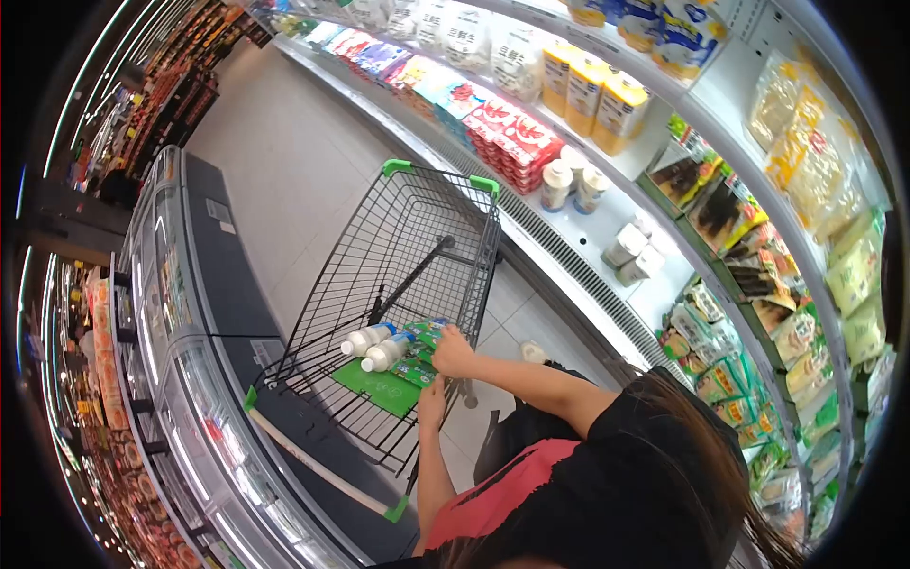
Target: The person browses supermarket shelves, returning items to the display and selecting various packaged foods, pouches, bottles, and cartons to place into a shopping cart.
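Observation:
Both my hands are at the near end of a black wire shopping cart (327, 256) with green corners. My right hand (453, 353) is closed on the upper edge of a green printed package (409, 370). My left hand (432, 403) is closed at the package's lower edge, its fingertips partly hidden. Beside the package, two white bottles (365, 339) with blue labels lie on their sides. Beneath them is the cart's green flap (360, 381). The cart's pale handle bar (318, 467) lies to the lower left.
A lit refrigerated shelf (607, 213) runs along the right, holding red cartons (512, 142), white bottles (557, 185), yellow cartons (621, 114) and bagged foods (725, 209). A glass-topped freezer (180, 379) stands at the left. Tiled floor (284, 123) stretches between them.

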A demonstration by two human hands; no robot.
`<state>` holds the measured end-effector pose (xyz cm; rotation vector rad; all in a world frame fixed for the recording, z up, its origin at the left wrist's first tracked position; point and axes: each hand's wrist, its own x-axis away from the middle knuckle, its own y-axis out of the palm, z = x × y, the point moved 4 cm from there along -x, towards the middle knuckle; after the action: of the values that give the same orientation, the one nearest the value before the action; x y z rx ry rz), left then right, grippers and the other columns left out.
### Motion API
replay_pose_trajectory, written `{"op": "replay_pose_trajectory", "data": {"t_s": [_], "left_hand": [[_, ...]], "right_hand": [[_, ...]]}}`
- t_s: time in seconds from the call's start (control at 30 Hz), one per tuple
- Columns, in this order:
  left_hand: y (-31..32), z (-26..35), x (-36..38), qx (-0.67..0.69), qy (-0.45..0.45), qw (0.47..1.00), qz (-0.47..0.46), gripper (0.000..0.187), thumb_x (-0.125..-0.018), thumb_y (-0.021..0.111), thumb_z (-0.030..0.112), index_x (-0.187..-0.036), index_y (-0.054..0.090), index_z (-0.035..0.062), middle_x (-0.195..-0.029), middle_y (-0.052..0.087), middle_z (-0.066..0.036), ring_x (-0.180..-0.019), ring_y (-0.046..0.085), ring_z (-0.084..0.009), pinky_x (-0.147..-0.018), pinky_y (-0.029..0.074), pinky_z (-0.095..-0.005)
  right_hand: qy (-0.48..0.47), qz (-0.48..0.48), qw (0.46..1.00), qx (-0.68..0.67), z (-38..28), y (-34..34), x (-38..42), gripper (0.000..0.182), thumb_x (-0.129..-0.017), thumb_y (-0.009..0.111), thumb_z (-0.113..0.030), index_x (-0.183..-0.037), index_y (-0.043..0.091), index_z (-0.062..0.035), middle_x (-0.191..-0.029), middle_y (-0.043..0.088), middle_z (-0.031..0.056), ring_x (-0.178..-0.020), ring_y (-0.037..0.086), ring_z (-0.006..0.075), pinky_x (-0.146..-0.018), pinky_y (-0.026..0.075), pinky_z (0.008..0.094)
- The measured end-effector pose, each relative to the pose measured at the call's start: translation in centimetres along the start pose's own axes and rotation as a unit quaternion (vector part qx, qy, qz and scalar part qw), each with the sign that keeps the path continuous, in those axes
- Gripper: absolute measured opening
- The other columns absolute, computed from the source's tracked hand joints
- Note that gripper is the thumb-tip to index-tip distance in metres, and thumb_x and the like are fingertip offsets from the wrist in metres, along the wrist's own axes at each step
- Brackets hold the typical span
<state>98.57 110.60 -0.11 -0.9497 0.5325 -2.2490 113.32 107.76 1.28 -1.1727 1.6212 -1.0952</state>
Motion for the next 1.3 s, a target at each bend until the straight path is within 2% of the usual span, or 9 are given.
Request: {"op": "replay_pose_trajectory", "data": {"t_s": [0.2,0.6,0.77,1.0,1.07,1.13,1.2,1.27,1.3], "left_hand": [[2.8,-1.0,3.5,-0.013,0.028,0.999,-0.043,0.059,-0.102,0.035,0.048,-0.112,0.066,-0.0023,-0.1,0.064,-0.032,-0.097,0.059,-0.048,-0.085,0.044,-0.0472],[8.8,-6.5,13.9,-0.05,0.047,0.997,-0.041,0.066,-0.1,0.035,0.053,-0.101,0.065,-0.0056,-0.093,0.064,-0.03,-0.091,0.058,-0.0491,-0.08,0.045,-0.0487],[11.3,-6.9,16.9,-0.053,0.029,0.996,-0.065,0.064,-0.099,0.036,0.053,-0.107,0.066,-0.0033,-0.1,0.064,-0.03,-0.095,0.059,-0.0483,-0.082,0.045,-0.0486],[15.6,-9.4,21.6,-0.078,0.025,0.994,-0.077,0.063,-0.1,0.035,0.052,-0.116,0.066,0.0002,-0.107,0.065,-0.029,-0.103,0.059,-0.0475,-0.088,0.045,-0.0482],[17.2,-11.3,23.2,-0.068,0.051,0.994,-0.075,0.063,-0.1,0.034,0.052,-0.114,0.066,-0.0006,-0.105,0.065,-0.029,-0.101,0.059,-0.0474,-0.089,0.044,-0.0484],[18.7,-13.0,24.7,-0.066,0.117,0.99,-0.027,0.066,-0.101,0.037,0.056,-0.116,0.066,-0.0016,-0.062,0.054,-0.013,-0.052,0.049,-0.0191,-0.052,0.042,-0.0359],[19.2,-12.4,25.0,-0.054,0.129,0.99,-0.032,0.064,-0.101,0.038,0.054,-0.114,0.066,-0.0024,-0.06,0.053,-0.012,-0.051,0.049,-0.0187,-0.053,0.043,-0.0352],[19.8,-11.7,27.7,-0.053,0.066,0.995,-0.055,0.06,-0.101,0.041,0.048,-0.099,0.064,-0.0079,-0.079,0.062,-0.028,-0.072,0.059,-0.0367,-0.073,0.045,-0.0467],[20.4,-12.2,29.0,-0.038,0.07,0.996,-0.037,0.059,-0.101,0.043,0.046,-0.094,0.062,-0.0098,-0.071,0.058,-0.028,-0.065,0.053,-0.0296,-0.068,0.044,-0.0449]], "right_hand": [[-0.004,0.062,0.998,0.003,-0.8,0.6,5.6,0.026,-0.077,0.057,-0.029,-0.063,0.072,-0.0144,-0.078,0.067,0.0077,-0.095,0.053,0.0296,-0.094,0.035,0.047],[0.038,0.028,0.999,0.014,-5.0,1.1,18.6,0.031,-0.081,0.057,-0.036,-0.064,0.072,-0.0148,-0.077,0.065,0.007,-0.091,0.052,0.0283,-0.092,0.032,0.0477],[0.072,-0.052,0.996,0.012,-5.3,1.1,22.7,0.025,-0.079,0.057,-0.031,-0.076,0.077,-0.0168,-0.086,0.069,0.0067,-0.099,0.054,0.0289,-0.095,0.03,0.0498],[0.069,-0.06,0.996,0.021,-6.5,2.0,29.7,0.031,-0.086,0.053,-0.034,-0.069,0.074,-0.0173,-0.079,0.067,0.006,-0.096,0.052,0.0303,-0.09,0.032,0.0483],[0.065,-0.068,0.996,0.009,-7.1,1.7,32.3,0.029,-0.084,0.054,-0.031,-0.069,0.073,-0.0166,-0.078,0.066,0.0063,-0.095,0.053,0.0302,-0.088,0.033,0.0481],[0.062,-0.048,0.997,-0.001,-7.9,1.2,35.0,0.028,-0.083,0.054,-0.03,-0.068,0.074,-0.0156,-0.078,0.066,0.007,-0.094,0.053,0.0299,-0.088,0.033,0.0477],[0.051,-0.032,0.998,-0.006,-7.6,1.8,35.5,0.029,-0.082,0.055,-0.029,-0.067,0.074,-0.0138,-0.078,0.066,0.0076,-0.094,0.053,0.0296,-0.089,0.033,0.047],[0.057,-0.007,0.998,0.003,-8.2,2.4,37.2,0.03,-0.082,0.055,-0.029,-0.066,0.074,-0.0125,-0.079,0.066,0.0082,-0.094,0.053,0.0297,-0.09,0.033,0.0465],[0.05,-0.031,0.998,0.0,-8.8,2.2,38.7,0.03,-0.082,0.054,-0.029,-0.067,0.074,-0.0117,-0.08,0.067,0.009,-0.095,0.053,0.0298,-0.091,0.033,0.0464]]}}
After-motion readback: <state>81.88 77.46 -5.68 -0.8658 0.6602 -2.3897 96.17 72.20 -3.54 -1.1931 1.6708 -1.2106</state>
